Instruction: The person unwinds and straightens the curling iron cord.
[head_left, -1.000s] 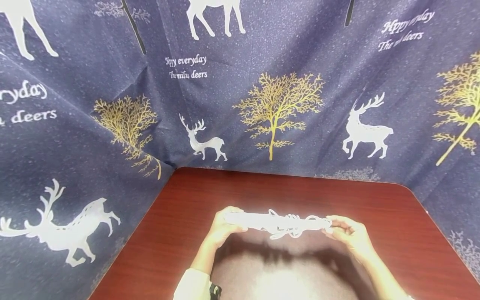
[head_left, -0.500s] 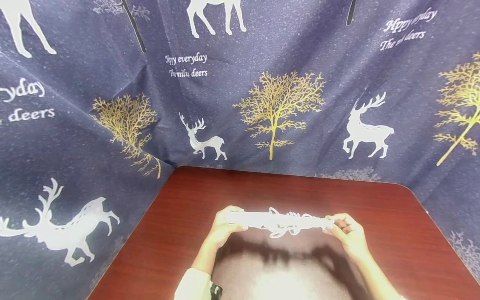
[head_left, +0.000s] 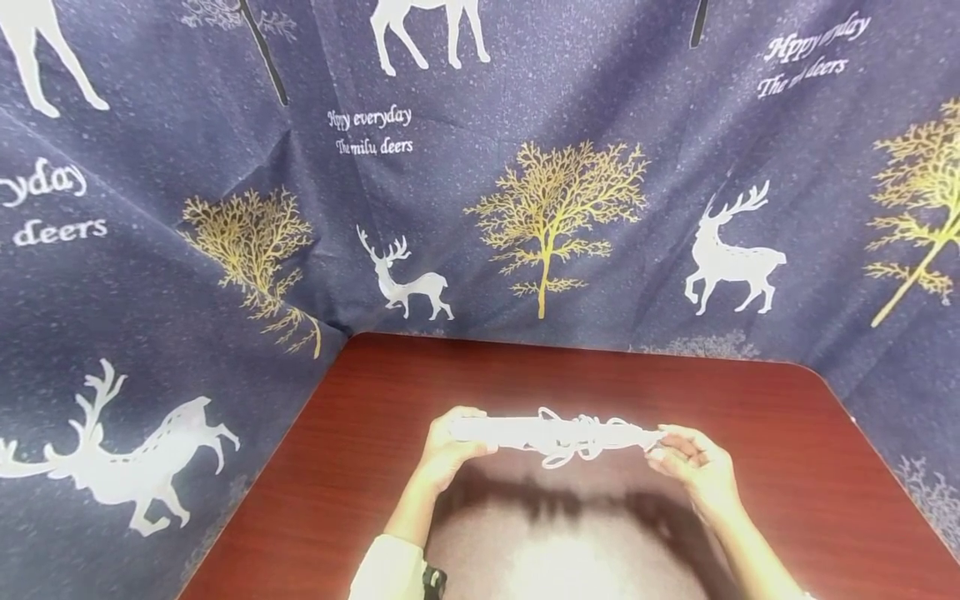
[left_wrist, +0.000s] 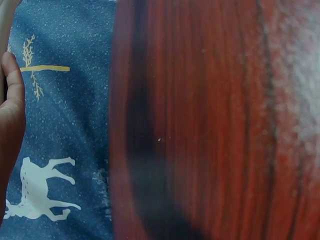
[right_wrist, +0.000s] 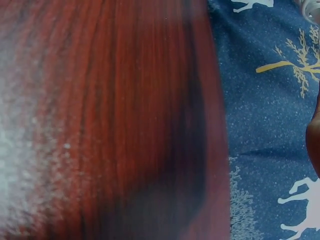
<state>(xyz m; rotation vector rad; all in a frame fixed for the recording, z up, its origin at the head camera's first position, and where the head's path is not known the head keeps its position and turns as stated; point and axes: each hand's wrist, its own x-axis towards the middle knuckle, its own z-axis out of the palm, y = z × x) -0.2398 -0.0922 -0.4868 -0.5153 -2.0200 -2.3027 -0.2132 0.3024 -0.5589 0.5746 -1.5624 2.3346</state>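
The bundle of white cord [head_left: 555,436] hangs stretched between my two hands above the red-brown table [head_left: 787,433], roughly over its middle and not touching the wood — its shadow lies on the surface below. Compared with a second ago it sits a little higher and a touch further from me, and the loose loops near its middle have bunched closer toward the right end; the straight, tighter part toward the left looks much as it did. My left hand [head_left: 448,446] has its fingers curled round the left end, gripping it just as before. My right hand [head_left: 693,462] pinches the right end between thumb and fingertips, and it has crept slightly inward and up, so the span between the hands reads a shade shorter. I judge this as small adjusting of the bundle rather than any real step forward — the loops are not yet pulled flat. Around the table the blue cloth [head_left: 525,125] with deer and golden trees stands on three sides. The wrist views show only wood, cloth and a sliver of each hand.
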